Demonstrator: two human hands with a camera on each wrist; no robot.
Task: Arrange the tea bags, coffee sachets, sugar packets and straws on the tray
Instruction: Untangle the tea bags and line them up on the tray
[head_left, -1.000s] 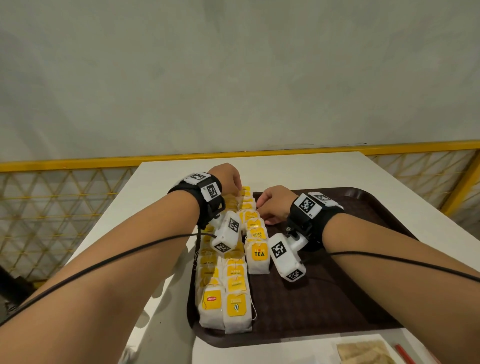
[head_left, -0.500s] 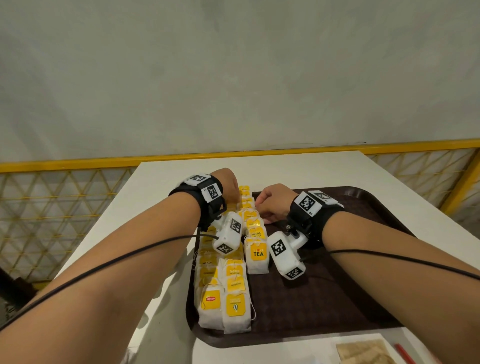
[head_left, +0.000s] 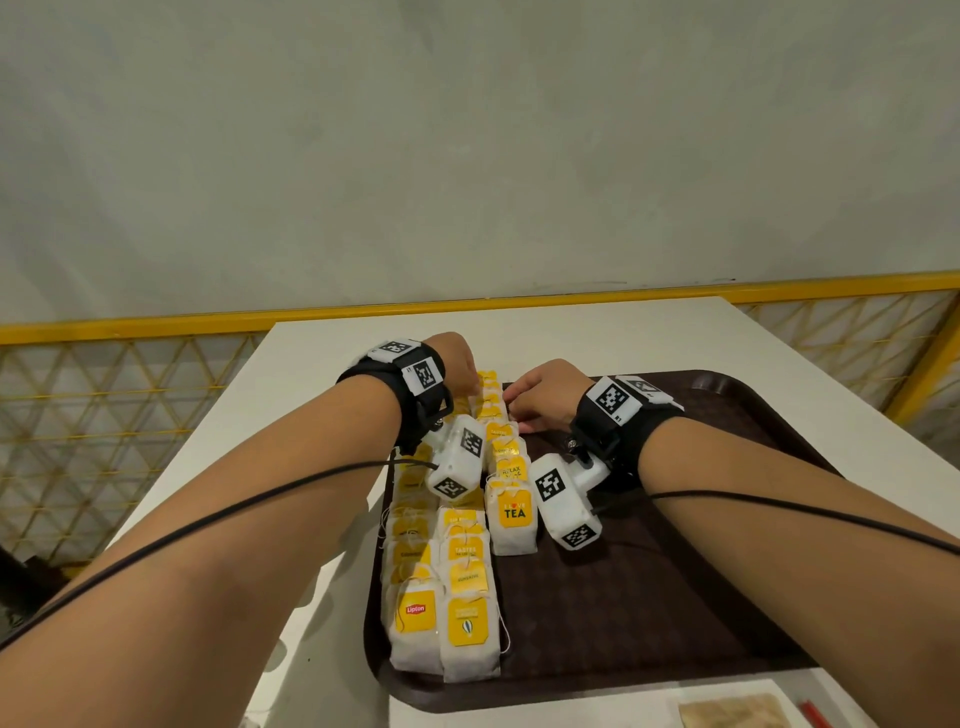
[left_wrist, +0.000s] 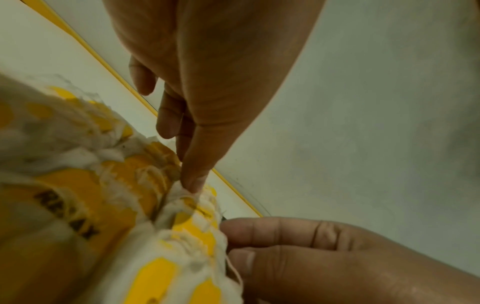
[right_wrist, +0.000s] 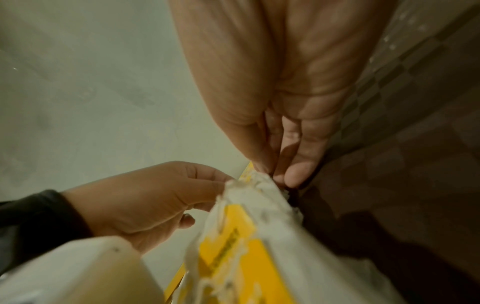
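A dark brown tray (head_left: 649, 597) sits on a white surface (head_left: 597, 332), with tea bags (head_left: 465, 613) laid in overlapping rows along its left side. Each bag is white with a yellow tag; the nearest read "Lipton" and "TEA". Both hands work at the far end of the rows. The left hand (head_left: 457, 358) has its fingers curled down, and its fingertip (left_wrist: 193, 183) presses the top edge of a far tea bag. The right hand (head_left: 543, 395) comes in from the tray side, its fingers (right_wrist: 296, 174) bent against the edge of the same row; it seems to pinch a bag there, though blur hides the contact. At the near right corner of the surface lie a tan packet (head_left: 737, 714) and a red stick (head_left: 813, 714), off the tray.
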